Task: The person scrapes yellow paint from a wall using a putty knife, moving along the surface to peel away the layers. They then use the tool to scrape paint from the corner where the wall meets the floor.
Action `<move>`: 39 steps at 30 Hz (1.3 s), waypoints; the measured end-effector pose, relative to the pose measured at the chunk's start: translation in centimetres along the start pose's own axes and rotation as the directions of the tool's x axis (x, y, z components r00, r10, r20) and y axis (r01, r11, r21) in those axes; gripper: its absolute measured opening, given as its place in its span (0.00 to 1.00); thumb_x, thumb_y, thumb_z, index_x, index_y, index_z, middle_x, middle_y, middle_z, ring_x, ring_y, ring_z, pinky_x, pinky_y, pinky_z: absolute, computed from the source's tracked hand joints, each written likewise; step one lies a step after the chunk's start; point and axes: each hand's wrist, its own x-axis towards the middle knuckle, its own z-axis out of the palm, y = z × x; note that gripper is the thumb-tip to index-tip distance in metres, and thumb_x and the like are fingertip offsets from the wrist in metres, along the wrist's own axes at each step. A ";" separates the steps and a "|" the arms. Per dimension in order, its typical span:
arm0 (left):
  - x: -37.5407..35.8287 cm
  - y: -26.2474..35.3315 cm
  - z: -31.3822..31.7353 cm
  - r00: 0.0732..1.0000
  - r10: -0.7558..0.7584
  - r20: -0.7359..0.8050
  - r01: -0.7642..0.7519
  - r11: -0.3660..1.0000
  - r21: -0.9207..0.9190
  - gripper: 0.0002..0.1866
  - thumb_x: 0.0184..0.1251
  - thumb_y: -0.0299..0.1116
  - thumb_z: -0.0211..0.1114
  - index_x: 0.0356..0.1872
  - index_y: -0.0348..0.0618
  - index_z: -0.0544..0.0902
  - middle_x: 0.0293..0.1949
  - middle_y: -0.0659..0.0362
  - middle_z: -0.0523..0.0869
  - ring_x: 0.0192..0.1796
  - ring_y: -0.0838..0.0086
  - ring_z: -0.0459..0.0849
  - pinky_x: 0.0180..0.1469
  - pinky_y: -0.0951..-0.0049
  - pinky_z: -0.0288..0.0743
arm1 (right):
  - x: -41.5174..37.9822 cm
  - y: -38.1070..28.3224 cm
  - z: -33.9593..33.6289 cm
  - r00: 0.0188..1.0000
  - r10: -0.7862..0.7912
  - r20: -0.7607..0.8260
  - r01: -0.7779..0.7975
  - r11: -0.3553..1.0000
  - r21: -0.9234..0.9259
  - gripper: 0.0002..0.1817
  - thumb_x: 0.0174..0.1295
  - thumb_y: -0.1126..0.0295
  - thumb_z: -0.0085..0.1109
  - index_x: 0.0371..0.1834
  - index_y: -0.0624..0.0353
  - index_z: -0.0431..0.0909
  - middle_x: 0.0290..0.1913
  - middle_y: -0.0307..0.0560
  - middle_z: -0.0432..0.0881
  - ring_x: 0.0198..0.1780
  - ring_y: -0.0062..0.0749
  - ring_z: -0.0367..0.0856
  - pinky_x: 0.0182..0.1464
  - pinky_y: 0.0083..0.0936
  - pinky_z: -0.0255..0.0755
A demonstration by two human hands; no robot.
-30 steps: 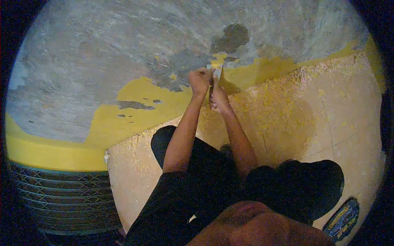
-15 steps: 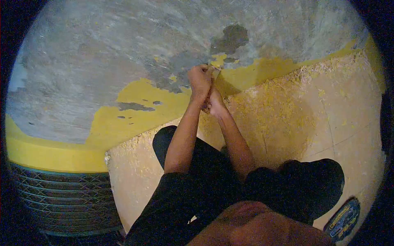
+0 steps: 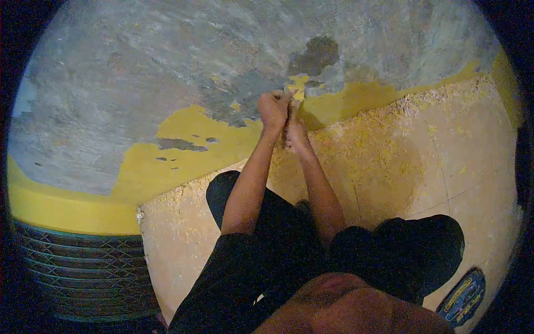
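Note:
My left hand [image 3: 273, 111] is closed round the upper part of a narrow scraper-like tool [image 3: 293, 107], close to the wall. Just below it and to the right, my right hand [image 3: 296, 136] is wrapped round the tool's lower part. The tool's far end meets the wall by a small patch of yellow paint [image 3: 298, 89]. Grey surface [image 3: 167, 67] shows over much of the wall, with yellow paint [image 3: 194, 125] left along its lower part. My fingers hide most of the tool's handle.
Paint flakes [image 3: 367, 145] lie over the tiled floor [image 3: 467, 161] along the wall's foot. A dark slatted rack or grille [image 3: 89, 267] stands at the lower left. A dark oval object with lettering [image 3: 463, 298] is at the lower right. My bent knees frame my forearms.
Both hands have shifted slightly, with a little more space between them. More of the tool shows beside my left hand.

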 end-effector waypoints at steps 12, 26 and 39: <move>1.3 2.2 -0.7 0.999 0.014 0.039 -0.016 0.999 0.049 0.17 0.59 0.39 0.70 0.21 0.34 0.84 0.14 0.52 0.79 0.15 0.68 0.74 0.24 0.64 0.69 | 0.1 -0.1 1.0 0.981 -0.006 0.194 -0.026 0.987 0.160 0.30 0.70 0.35 0.33 0.27 0.46 0.72 0.12 0.31 0.65 0.10 0.18 0.59 0.10 0.23 0.51; 0.6 1.3 1.3 0.998 0.024 -0.062 -0.027 0.999 -0.044 0.19 0.58 0.40 0.72 0.14 0.38 0.83 0.10 0.61 0.77 0.14 0.78 0.72 0.21 0.71 0.67 | -0.8 -3.2 -1.8 0.998 0.052 0.026 -0.047 0.989 -0.141 0.37 0.64 0.27 0.30 0.19 0.50 0.66 0.10 0.33 0.59 0.09 0.25 0.58 0.11 0.26 0.50; 0.7 2.2 1.2 0.994 -0.087 -0.070 0.074 0.984 -0.163 0.24 0.58 0.44 0.73 0.11 0.37 0.78 0.11 0.64 0.75 0.15 0.80 0.68 0.19 0.73 0.63 | -0.7 -3.8 -1.6 0.998 0.040 -0.047 -0.046 0.989 -0.142 0.36 0.60 0.25 0.38 0.17 0.47 0.62 0.11 0.31 0.55 0.08 0.22 0.52 0.11 0.25 0.48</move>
